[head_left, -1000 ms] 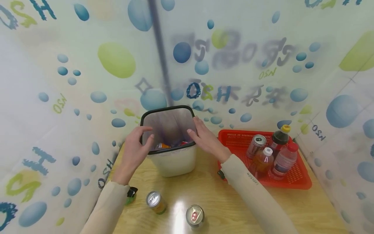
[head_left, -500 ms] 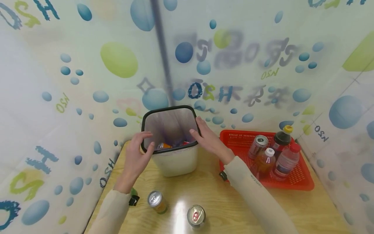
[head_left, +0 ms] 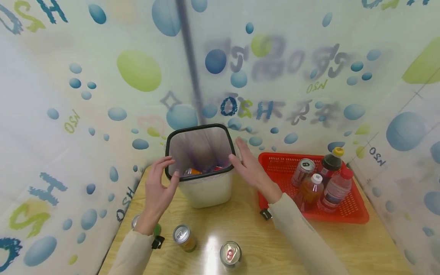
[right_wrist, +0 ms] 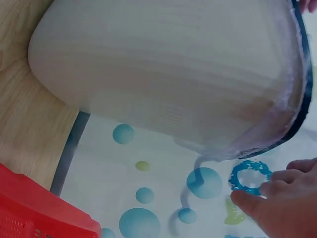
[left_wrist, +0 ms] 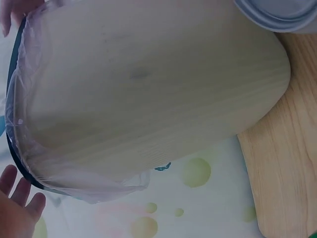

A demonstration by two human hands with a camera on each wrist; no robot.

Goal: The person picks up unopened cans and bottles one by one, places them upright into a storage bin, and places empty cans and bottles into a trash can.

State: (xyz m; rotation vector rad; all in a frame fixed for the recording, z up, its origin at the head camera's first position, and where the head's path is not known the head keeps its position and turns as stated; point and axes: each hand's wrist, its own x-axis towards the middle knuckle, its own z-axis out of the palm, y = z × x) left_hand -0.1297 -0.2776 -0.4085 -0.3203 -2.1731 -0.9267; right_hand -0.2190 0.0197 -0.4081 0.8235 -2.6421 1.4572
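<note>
A white trash bin (head_left: 206, 193) with a black rim (head_left: 206, 175) and a thin plastic liner (left_wrist: 106, 191) stands at the back of the wooden table. Down inside it lie a few items, one of them orange (head_left: 193, 172). My left hand (head_left: 156, 191) is at the bin's left front corner, fingers loosely bent and spread by the rim, holding nothing. On the opposite side, my right hand (head_left: 252, 170) is spread just outside the rim; the right wrist view shows its fingers (right_wrist: 285, 181) apart from the bin.
Two upright drink cans, a gold one (head_left: 184, 238) and a grey one (head_left: 230, 254), stand in front. Another can (head_left: 135, 220) and something green (head_left: 157, 229) are partly behind the left wrist. A red basket (head_left: 343, 219) at right holds a can (head_left: 303, 171) and several bottles (head_left: 335, 191).
My right hand has moved off the bin's rim to the right. My left hand has shifted slightly left and down, uncovering a can behind that wrist. The bin stays in place.
</note>
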